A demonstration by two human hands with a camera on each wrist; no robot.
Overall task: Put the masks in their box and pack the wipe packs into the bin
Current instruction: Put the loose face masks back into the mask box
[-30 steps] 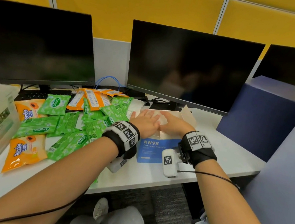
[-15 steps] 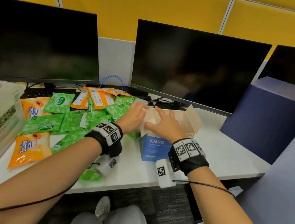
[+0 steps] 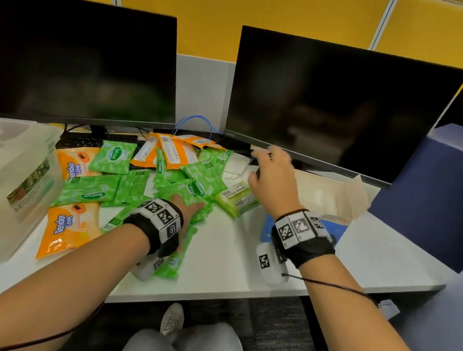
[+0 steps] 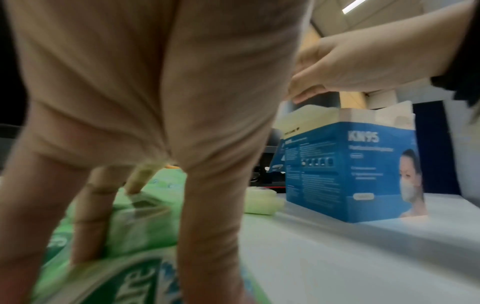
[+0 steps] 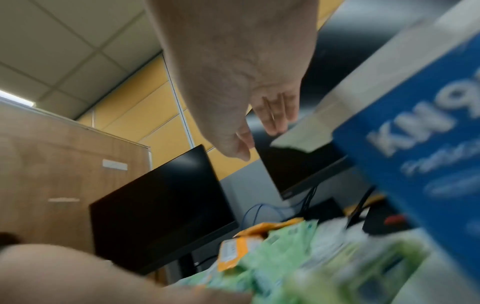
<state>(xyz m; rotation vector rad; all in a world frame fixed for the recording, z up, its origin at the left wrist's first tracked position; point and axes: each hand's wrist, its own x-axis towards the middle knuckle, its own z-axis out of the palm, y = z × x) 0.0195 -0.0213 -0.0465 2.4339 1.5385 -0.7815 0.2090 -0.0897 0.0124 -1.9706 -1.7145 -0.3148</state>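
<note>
Green wipe packs (image 3: 193, 188) and orange wipe packs (image 3: 66, 228) lie heaped on the white desk (image 3: 222, 264). My left hand (image 3: 193, 207) comes down on the green packs (image 4: 145, 216), its fingers (image 4: 88, 205) straight and touching the top pack. The blue KN95 mask box (image 4: 350, 168) stands open on the right, with white masks (image 4: 306, 115) showing at its top. My right hand (image 3: 271, 174) hovers over the box's left end, its fingers (image 5: 275, 115) loosely extended and holding nothing. A white mask (image 3: 236, 164) lies on the desk just beyond that hand.
A clear plastic bin (image 3: 5, 176) stands at the desk's left edge. Two dark monitors (image 3: 75, 62) (image 3: 335, 100) line the back, with a keyboard (image 3: 83, 139) and blue cable (image 3: 193, 124) under them. A navy cabinet (image 3: 440, 201) blocks the right side.
Both hands have left the top of the mask box. The left hand moved left and down onto the green packs; the right hand shifted to the box's left end.
</note>
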